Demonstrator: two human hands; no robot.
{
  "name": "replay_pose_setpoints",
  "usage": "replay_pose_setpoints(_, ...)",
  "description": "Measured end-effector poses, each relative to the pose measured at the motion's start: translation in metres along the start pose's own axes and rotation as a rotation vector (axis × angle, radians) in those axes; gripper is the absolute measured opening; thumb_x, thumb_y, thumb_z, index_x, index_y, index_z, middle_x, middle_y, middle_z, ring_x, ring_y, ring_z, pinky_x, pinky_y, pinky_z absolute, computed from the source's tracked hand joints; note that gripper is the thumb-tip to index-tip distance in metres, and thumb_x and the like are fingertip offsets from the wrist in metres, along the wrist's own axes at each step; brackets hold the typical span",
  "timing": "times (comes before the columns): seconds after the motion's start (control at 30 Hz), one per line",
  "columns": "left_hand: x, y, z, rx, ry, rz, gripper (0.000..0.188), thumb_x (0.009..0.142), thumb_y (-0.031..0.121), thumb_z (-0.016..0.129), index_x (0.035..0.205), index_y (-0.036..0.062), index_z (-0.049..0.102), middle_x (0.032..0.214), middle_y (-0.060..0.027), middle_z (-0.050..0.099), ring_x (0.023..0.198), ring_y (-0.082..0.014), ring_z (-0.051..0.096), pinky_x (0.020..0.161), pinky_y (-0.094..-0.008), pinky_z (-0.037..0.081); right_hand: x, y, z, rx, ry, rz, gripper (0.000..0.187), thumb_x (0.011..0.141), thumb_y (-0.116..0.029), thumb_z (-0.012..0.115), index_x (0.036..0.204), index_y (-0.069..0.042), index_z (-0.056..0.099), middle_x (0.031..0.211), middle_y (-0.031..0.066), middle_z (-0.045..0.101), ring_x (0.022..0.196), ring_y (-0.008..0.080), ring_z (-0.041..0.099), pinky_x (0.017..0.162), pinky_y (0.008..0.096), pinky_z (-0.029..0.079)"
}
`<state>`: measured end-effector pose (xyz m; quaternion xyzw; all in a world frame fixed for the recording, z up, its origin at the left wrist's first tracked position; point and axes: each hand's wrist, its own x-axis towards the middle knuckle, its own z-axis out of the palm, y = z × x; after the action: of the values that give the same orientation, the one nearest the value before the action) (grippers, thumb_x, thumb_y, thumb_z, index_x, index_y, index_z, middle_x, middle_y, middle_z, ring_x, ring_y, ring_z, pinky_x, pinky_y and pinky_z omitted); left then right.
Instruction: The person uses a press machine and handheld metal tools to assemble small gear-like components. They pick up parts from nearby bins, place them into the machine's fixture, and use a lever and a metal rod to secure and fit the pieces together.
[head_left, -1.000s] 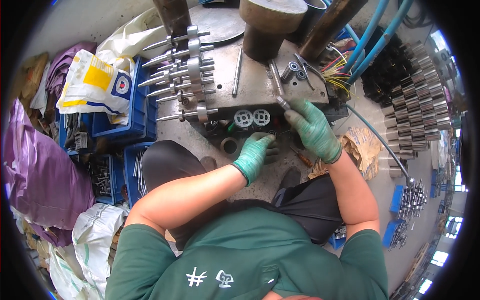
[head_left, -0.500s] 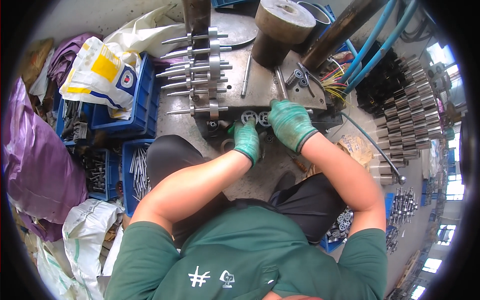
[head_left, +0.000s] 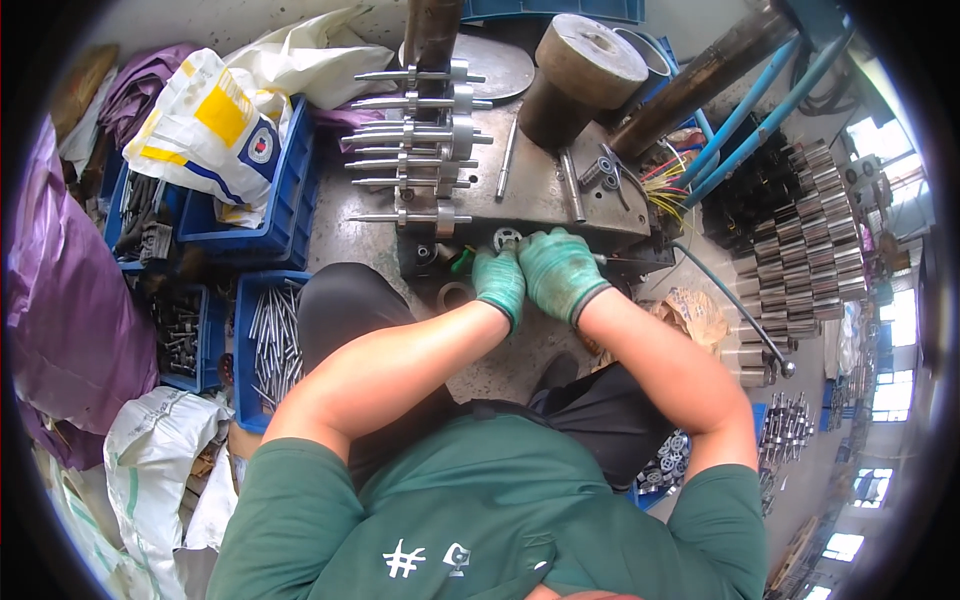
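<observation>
Head view: both gloved hands are together at the front edge of the steel surface (head_left: 537, 190), just about touching each other. L hand (head_left: 500, 278) sits low, R hand (head_left: 563, 268) right beside it, knuckles up. Fingers look curled on both, but tips are hidden behind the gloves, so can't tell if they're pinching sth or just pressed in. Spoked disc (head_left: 507, 238) shows just past the L hand, at the front edge, below the surface top; looks v. close to the L fingers, contact unclear

Step in hand, my read: close two-handed work on small parts at that edge, prob. fitting or lining up at the disc. Next move prob. calls for L hand steadying, R hand doing the fine adjusting, both w/ light pressure & disc kept square

Round abt: one slim rod (head_left: 508, 160) and a thicker rod (head_left: 572, 186) lie on the surface, bearings (head_left: 602, 174) to the R of them. Row of collared shafts (head_left: 463, 137) along its L edge. Blue bin (head_left: 242, 350) of loose rods (head_left: 275, 345) by the L knee, more spoked discs (head_left: 672, 462) by the R one
</observation>
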<state>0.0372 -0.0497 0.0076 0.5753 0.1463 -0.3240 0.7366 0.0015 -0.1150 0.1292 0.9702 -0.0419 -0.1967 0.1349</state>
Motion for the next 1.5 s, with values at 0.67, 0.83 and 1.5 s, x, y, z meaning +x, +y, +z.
replay_pose_setpoints(0.67, -0.052, 0.009, 0.009, 0.146, -0.469, -0.448, 0.036, 0.102, 0.018, 0.056, 0.138, 0.0110, 0.060, 0.117, -0.0107, 0.072, 0.100, -0.0266, 0.072, 0.082, -0.0418, 0.058, -0.057, 0.040, 0.068, 2.015, 0.580, 0.175, 0.068, 0.090, -0.004, 0.080, 0.150, -0.002, 0.048, 0.117, 0.0094, 0.068, 0.098, 0.0154, 0.068, 0.087, 0.0296, 0.058)
replay_pose_setpoints(0.83, -0.055, 0.002, 0.021, 0.674, -0.749, 0.195, 0.050, 0.100, 0.014, 0.064, 0.148, 0.0041, 0.056, 0.130, -0.0188, 0.071, 0.119, -0.0295, 0.068, 0.103, -0.0407, 0.053, -0.051, 0.035, 0.054, 2.116, 0.714, 0.104, 0.060, 0.093, -0.004, 0.078, 0.147, -0.001, 0.050, 0.121, 0.0121, 0.070, 0.109, 0.0213, 0.071, 0.094, 0.0328, 0.060)
replay_pose_setpoints(1.5, -0.042, 0.000, 0.044, 0.470, -0.825, -0.247, 0.024, 0.104, 0.014, 0.065, 0.124, 0.0013, 0.065, 0.112, -0.0118, 0.073, 0.099, -0.0223, 0.072, 0.076, -0.0370, 0.067, 0.009, 0.180, -0.118, 0.955, 0.933, 0.121, 0.063, 0.092, -0.013, 0.086, 0.144, 0.004, 0.054, 0.117, 0.0103, 0.072, 0.106, 0.0168, 0.069, 0.094, 0.0291, 0.057)
